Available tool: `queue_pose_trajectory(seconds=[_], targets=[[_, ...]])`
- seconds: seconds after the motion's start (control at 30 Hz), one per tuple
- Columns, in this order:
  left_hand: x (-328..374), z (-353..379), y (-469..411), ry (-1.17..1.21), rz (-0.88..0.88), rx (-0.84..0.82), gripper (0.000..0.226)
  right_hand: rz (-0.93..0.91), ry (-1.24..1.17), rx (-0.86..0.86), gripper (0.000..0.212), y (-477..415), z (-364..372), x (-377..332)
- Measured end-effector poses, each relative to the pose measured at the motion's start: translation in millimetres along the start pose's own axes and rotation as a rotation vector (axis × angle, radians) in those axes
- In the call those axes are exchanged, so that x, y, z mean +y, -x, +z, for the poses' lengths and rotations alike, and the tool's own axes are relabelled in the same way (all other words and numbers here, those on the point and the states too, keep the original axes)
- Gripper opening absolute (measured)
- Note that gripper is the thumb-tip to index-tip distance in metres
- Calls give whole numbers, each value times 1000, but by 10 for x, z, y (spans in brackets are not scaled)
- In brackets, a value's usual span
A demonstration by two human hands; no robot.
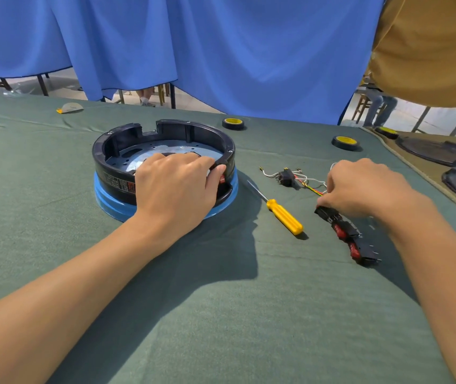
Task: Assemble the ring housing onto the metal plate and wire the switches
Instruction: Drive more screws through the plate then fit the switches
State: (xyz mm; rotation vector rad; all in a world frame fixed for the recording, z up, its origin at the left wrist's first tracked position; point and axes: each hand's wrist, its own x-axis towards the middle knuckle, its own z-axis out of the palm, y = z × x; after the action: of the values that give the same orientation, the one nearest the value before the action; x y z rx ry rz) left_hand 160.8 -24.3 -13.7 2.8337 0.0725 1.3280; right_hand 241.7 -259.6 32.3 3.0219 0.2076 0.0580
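The black ring housing (116,146) sits on a blue base (107,199) left of centre, with the metal plate (171,152) showing inside it. My left hand (175,187) lies over the ring's near rim, thumb pressing a red switch (222,179) set in the wall. To the right, my right hand (365,187) pinches a black switch (327,213) at the top of a row of red rocker switches (351,239) lying on the cloth. Coloured wires (311,187) run under its fingers from a small black part (286,177).
A yellow-handled screwdriver (285,216) lies between the ring and the switches. Two rolls of black tape (233,123) (345,142) stand further back. Black round covers (440,152) lie at the far right. A person in a tan shirt (429,48) stands at the upper right.
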Motion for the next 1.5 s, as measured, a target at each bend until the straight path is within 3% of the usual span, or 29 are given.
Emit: queue_pose_trajectory(seconds=[0.17,0.47,0.57,0.67,0.8,1.03,1.27,1.37,1.5], targets=[[-8,-5,-23,26,-62,4,40,-52,-31,-94,31,13,-12,-13],[21,1,-123,103,-193,-57,30,-133,-241,-53,21,9,13,-134],[23,-12,-126,107,-207,-57,29,-247,-404,56,21,25,-27,-160],[9,-33,-230,91,-227,-168,34,-339,-736,161,18,84,-62,-270],[33,-80,-327,-3,-133,-233,36,-400,-1034,125,13,158,-1,-430],[94,-109,-310,-105,-81,-198,39,-484,-1096,175,18,167,74,-502],[-5,-106,-64,10,178,98,42,-518,-1114,302,28,185,101,-546],[-32,-78,-52,92,364,138,38,-553,-1165,314,34,211,98,-577],[-3,-50,-41,178,363,230,25,-613,-1197,347,33,250,90,-615]])
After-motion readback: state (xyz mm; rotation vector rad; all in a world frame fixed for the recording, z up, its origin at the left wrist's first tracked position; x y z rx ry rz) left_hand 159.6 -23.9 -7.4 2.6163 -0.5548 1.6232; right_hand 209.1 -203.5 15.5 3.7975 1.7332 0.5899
